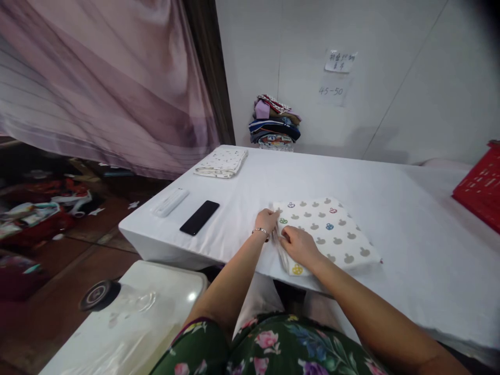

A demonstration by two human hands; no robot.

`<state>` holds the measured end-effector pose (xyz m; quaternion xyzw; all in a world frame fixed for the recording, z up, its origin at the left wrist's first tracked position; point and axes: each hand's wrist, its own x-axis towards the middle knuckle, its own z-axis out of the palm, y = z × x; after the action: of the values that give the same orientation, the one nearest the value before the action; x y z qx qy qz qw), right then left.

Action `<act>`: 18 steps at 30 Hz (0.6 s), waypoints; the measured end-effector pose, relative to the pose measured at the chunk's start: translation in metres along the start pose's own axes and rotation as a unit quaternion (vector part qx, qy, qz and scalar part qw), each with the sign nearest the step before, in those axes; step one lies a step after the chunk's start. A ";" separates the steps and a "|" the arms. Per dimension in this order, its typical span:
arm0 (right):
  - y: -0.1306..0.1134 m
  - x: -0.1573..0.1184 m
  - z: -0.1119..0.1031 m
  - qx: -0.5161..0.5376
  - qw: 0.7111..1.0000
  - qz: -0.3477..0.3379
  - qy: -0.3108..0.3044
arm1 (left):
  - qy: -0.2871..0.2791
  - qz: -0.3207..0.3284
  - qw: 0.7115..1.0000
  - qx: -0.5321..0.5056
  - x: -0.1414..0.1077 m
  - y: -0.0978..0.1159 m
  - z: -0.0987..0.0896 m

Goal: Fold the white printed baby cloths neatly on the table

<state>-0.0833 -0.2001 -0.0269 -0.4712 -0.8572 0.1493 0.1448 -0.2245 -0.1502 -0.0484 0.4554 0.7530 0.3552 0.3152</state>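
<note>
A folded white cloth (332, 234) printed with grey shapes and a few coloured ones lies near the front edge of the white table (371, 182). My left hand (267, 221), with a bracelet at the wrist, pinches the cloth's left edge near its far corner. My right hand (299, 244) rests on the cloth just to the right and nearer to me, its fingers curled at the left edge. Its fingertips are partly hidden, and a fold of the cloth lies at them.
Left on the table are a black phone (199, 217), a white device (170, 202) and another folded patterned cloth (222, 162). A red basket (480, 187) stands at the right. Folded fabrics (275, 122) are stacked behind the table. A white surface (156, 302) is at the lower left.
</note>
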 end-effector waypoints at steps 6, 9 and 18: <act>-0.015 -0.021 -0.003 -0.063 0.997 -0.037 -0.007 | -0.002 -0.009 1.000 -0.001 -0.001 0.001 -0.002; -0.021 -0.031 -0.002 -0.076 0.996 -0.051 0.004 | 0.012 0.022 0.999 0.023 0.001 0.005 -0.002; -0.021 -0.053 0.011 -0.133 0.980 -0.140 0.057 | 0.031 0.034 0.996 0.082 0.012 0.009 0.002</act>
<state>-0.0763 -0.2571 -0.0348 -0.3696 -0.9170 -0.0148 0.1492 -0.2232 -0.1354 -0.0437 0.4938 0.7729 0.3170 0.2413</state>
